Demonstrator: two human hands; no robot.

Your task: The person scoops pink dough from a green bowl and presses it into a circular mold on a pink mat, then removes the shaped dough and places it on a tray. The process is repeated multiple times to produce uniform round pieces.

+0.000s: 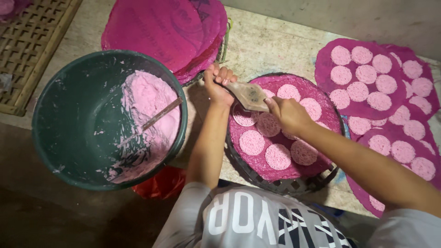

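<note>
no real packages, labels, signs or screens here. closest thing: white block lettering printed on the person's grey shirt (257,220), bottom centre, seen upside down from the head cam. also faint dark round print marks on the magenta sheets (161,27) stacked at top centre, too blurred to make out. a crumpled red plastic bag (161,183) sits under the green tub's near edge, no label visible on it.
</note>
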